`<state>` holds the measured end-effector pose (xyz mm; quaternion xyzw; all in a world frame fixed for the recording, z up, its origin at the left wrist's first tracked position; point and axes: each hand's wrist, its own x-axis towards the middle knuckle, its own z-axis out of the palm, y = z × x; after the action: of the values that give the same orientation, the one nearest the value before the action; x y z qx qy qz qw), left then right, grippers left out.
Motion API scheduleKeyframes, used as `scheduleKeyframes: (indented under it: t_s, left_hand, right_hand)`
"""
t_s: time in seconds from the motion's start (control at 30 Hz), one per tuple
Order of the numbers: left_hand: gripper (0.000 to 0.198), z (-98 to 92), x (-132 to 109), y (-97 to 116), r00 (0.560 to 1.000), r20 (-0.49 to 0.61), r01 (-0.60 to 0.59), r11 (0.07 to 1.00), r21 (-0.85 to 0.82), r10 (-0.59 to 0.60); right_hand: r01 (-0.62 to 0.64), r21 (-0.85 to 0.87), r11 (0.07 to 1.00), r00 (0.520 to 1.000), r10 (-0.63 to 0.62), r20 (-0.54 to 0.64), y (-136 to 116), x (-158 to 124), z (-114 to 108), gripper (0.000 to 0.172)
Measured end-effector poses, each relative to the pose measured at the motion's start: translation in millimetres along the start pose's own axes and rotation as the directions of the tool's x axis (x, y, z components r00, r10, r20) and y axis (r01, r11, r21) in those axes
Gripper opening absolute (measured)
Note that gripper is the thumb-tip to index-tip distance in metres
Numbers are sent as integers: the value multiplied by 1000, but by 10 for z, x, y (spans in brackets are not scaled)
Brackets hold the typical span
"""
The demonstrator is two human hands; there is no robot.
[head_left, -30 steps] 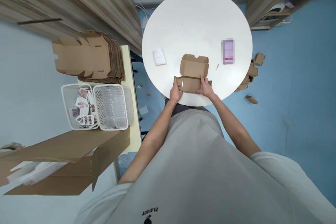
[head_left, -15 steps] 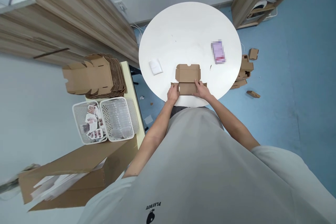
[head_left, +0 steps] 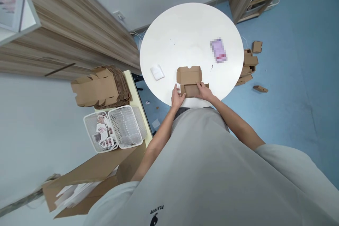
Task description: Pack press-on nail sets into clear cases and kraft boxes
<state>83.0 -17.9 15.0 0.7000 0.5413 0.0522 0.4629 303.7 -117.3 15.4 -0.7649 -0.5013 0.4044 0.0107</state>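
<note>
A small brown cardboard box (head_left: 189, 79), half folded with its lid flap standing open, lies on the near edge of the round white table (head_left: 190, 31). My left hand (head_left: 177, 97) grips the box's left side, fingers curled over a side flap. My right hand (head_left: 204, 91) holds the right side, fingers pressed on the front panel. Both hands rest at the table's near rim.
A white packet (head_left: 157, 72) and a blurred purple item (head_left: 218, 50) lie on the table. To the left, a stack of flat cardboard blanks (head_left: 102, 86), two white mesh baskets (head_left: 116, 127) and a large open carton (head_left: 90, 180). Folded small boxes (head_left: 247, 65) lie on the blue floor.
The left side flap has been folded inward under my left hand, so the box looks narrower. My head has turned, shifting the whole view a little.
</note>
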Motion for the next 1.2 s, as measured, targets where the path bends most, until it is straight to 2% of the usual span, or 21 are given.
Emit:
scheduleKeyframes:
  t_s: [0.03, 0.1, 0.2, 0.3, 0.43, 0.53, 0.63, 0.73, 0.83, 0.9, 0.97, 1.07, 1.2]
  left_hand:
    - [87, 25, 6, 32, 999, -11, 32, 999, -19, -32]
    - [68, 60, 33, 81, 996, -23, 85, 996, -9, -85]
    - [36, 68, 87, 93, 988, -18, 152, 984, 93, -151]
    - [16, 51, 111, 70, 978, -5, 205, 957, 204, -209]
    - [8, 46, 84, 110, 976, -22, 213, 927, 308, -217]
    - [10, 52, 60, 191, 978, -24, 204, 911, 358, -209]
    - [12, 55, 50, 249, 976, -30, 212, 899, 383, -217]
    - [13, 63, 53, 260, 976, -37, 212, 898, 386, -214]
    - [16, 75, 60, 256, 975, -32, 214, 895, 392, -219]
    - [18, 78, 63, 259, 972, -31, 225, 894, 387, -231]
    - [19, 77, 65, 266, 971, -28, 228, 896, 380, -236]
    - [18, 75, 68, 279, 972, -23, 225, 892, 392, -235]
    - [16, 92, 73, 293, 970, -40, 236, 884, 404, -241]
  right_hand:
    - [0, 4, 1000, 1000, 0, -4, -1, -1, 2, 115]
    - [1, 15, 1000, 1000, 0, -9, 1, -4, 4, 116]
    - [6, 29, 1000, 1000, -6, 3, 15, -7, 1, 118]
    - [20, 35, 999, 1000, -20, 23, 32, 2, 2, 122]
    - [25, 37, 999, 999, -27, 32, 20, 20, 15, 128]
    - [29, 32, 999, 999, -30, 16, -14, 8, 9, 124]
    - [31, 52, 998, 999, -30, -17, -15, -62, -24, 114]
    - [31, 125, 992, 988, -11, -156, 80, -177, -72, 91]
    - [-97, 210, 973, 935, 161, -316, 248, -267, -104, 68]
    - [-224, 267, 937, 911, 299, -284, 352, -286, -107, 62]
    - [-295, 290, 911, 915, 356, -189, 416, -281, -100, 50]
    - [-312, 270, 911, 925, 356, -131, 410, -272, -103, 29]
    - [-294, 210, 933, 930, 330, -162, 225, -307, -148, 25]
